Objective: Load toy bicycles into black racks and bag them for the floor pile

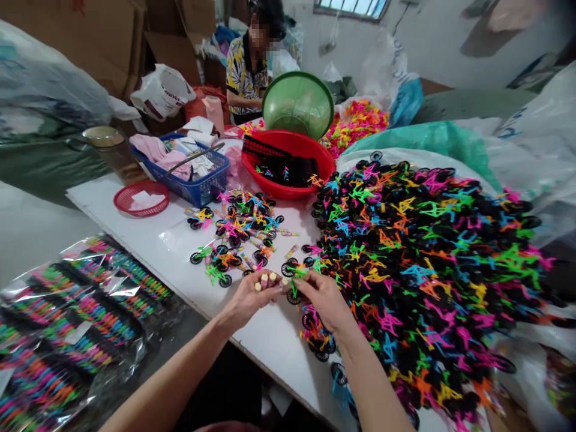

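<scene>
Several small tubes with pale yellow ends (265, 281) are gripped in my left hand (251, 300), its fingers closed round them. My right hand (321, 295) pinches a green toy bicycle (294, 281) with black wheels, held against the tip of one tube at my left fingertips. Just beyond my hands lies a loose group of toy bicycles (240, 225), mixed with printed tubes on the white table (279, 336). To the right rises a large heap of toy bicycles (405, 264) in pink, green, orange, blue and yellow.
Behind stand a red basin (288, 191) with black parts, a green colander (297, 102), a blue basket (198, 180) of cloths and a small red basket (121, 201). Clear bags of packed colourful items (81, 312) lie lower left. Another person (247, 72) sits across the table.
</scene>
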Action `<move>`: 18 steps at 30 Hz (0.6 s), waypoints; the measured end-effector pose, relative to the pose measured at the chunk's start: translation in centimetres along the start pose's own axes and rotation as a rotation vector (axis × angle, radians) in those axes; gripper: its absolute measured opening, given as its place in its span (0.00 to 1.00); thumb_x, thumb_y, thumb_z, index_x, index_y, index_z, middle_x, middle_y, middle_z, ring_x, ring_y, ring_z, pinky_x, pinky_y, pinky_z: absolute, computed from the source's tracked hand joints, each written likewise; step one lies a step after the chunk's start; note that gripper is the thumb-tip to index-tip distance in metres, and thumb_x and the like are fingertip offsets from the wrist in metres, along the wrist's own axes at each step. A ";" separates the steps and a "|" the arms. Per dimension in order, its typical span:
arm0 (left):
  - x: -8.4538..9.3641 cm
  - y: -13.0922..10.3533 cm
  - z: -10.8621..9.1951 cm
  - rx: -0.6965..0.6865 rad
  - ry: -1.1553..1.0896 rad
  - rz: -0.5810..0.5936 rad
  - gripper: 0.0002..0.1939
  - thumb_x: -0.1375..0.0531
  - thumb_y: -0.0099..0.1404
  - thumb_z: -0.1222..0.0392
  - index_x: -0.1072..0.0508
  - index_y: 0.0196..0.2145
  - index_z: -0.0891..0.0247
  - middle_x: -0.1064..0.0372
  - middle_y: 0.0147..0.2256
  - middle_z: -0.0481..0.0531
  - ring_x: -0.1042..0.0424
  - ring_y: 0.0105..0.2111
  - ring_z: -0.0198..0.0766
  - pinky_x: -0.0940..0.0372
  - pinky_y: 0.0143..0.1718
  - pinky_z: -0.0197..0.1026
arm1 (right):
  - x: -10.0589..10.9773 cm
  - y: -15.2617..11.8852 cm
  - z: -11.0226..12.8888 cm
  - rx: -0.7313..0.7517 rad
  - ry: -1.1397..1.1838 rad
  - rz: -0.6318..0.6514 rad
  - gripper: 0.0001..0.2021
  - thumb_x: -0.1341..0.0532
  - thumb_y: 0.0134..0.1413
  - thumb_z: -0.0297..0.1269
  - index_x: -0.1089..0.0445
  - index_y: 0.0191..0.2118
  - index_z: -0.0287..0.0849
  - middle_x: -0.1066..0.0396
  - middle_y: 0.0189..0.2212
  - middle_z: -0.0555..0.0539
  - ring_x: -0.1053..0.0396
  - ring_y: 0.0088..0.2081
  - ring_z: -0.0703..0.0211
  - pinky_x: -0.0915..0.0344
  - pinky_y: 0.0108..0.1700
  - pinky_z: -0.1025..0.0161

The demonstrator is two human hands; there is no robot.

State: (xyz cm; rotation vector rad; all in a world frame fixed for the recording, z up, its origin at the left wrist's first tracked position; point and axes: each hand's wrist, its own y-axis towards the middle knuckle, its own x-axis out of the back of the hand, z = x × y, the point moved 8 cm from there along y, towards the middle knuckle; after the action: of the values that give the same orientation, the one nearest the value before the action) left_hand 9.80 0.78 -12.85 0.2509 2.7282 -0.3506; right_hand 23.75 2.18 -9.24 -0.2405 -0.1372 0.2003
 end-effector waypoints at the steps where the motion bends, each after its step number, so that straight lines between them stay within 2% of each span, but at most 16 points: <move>1: 0.4 -0.2 0.2 0.007 0.006 0.002 0.17 0.32 0.49 0.53 0.28 0.32 0.66 0.31 0.27 0.50 0.41 0.20 0.26 0.50 0.19 0.30 | -0.4 0.0 -0.5 -0.033 0.065 0.013 0.17 0.35 0.42 0.51 0.34 0.24 0.40 0.39 0.18 0.54 0.46 0.19 0.68 0.46 0.22 0.69; 3: 0.7 -0.6 0.5 0.019 0.030 0.036 0.17 0.33 0.51 0.52 0.27 0.33 0.67 0.32 0.25 0.51 0.42 0.19 0.26 0.52 0.19 0.31 | -0.9 -0.2 -0.9 -0.052 0.122 0.044 0.19 0.34 0.41 0.51 0.35 0.23 0.39 0.41 0.17 0.55 0.46 0.19 0.69 0.47 0.22 0.69; 6: 0.5 -1.0 0.7 0.027 0.071 0.114 0.15 0.35 0.54 0.52 0.27 0.32 0.68 0.36 0.21 0.48 0.45 0.18 0.26 0.54 0.19 0.31 | -1.5 -0.7 -1.0 -0.068 0.086 0.146 0.19 0.34 0.40 0.51 0.36 0.21 0.39 0.43 0.16 0.55 0.47 0.19 0.70 0.49 0.22 0.70; 8: 0.2 -1.3 0.7 0.020 0.152 0.151 0.13 0.35 0.53 0.53 0.29 0.27 0.67 0.39 0.19 0.46 0.46 0.19 0.26 0.53 0.20 0.32 | -1.9 -1.1 -1.9 -0.131 0.099 0.210 0.20 0.34 0.39 0.51 0.37 0.20 0.39 0.43 0.15 0.56 0.49 0.18 0.71 0.52 0.21 0.70; 10: -0.2 -1.6 0.8 0.009 0.289 0.183 0.14 0.35 0.54 0.54 0.32 0.23 0.66 0.42 0.19 0.44 0.46 0.20 0.27 0.52 0.21 0.32 | -2.0 -1.3 -3.1 -0.180 0.126 0.211 0.19 0.34 0.40 0.52 0.36 0.21 0.40 0.44 0.15 0.57 0.52 0.17 0.71 0.55 0.20 0.69; 12: -0.2 -1.9 0.9 -0.027 0.444 0.154 0.13 0.37 0.56 0.54 0.32 0.22 0.65 0.43 0.18 0.44 0.46 0.20 0.28 0.52 0.22 0.32 | -1.5 -1.2 -3.8 -0.133 0.072 0.120 0.17 0.36 0.42 0.50 0.35 0.22 0.40 0.44 0.15 0.56 0.51 0.18 0.70 0.55 0.21 0.69; 14: 0.3 -2.2 0.9 -0.078 0.564 0.049 0.11 0.39 0.58 0.54 0.29 0.25 0.64 0.41 0.20 0.45 0.44 0.22 0.30 0.50 0.23 0.33 | -1.1 -1.1 -3.7 -0.024 -0.084 -0.013 0.15 0.39 0.46 0.47 0.35 0.21 0.40 0.42 0.16 0.55 0.48 0.20 0.68 0.52 0.24 0.68; 18: 1.7 -2.9 2.0 -0.091 0.617 -0.145 0.11 0.41 0.59 0.53 0.27 0.29 0.64 0.38 0.21 0.46 0.42 0.23 0.32 0.48 0.24 0.33 | -1.9 -1.5 -2.5 0.153 -0.477 -0.190 0.12 0.44 0.53 0.41 0.33 0.23 0.41 0.37 0.20 0.52 0.42 0.25 0.64 0.47 0.29 0.66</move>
State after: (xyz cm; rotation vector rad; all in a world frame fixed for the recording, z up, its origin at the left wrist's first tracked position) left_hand 8.31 -2.34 -14.72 0.1529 3.3722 -0.2089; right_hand 22.55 -0.18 -11.47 -0.0226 -0.6133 0.0754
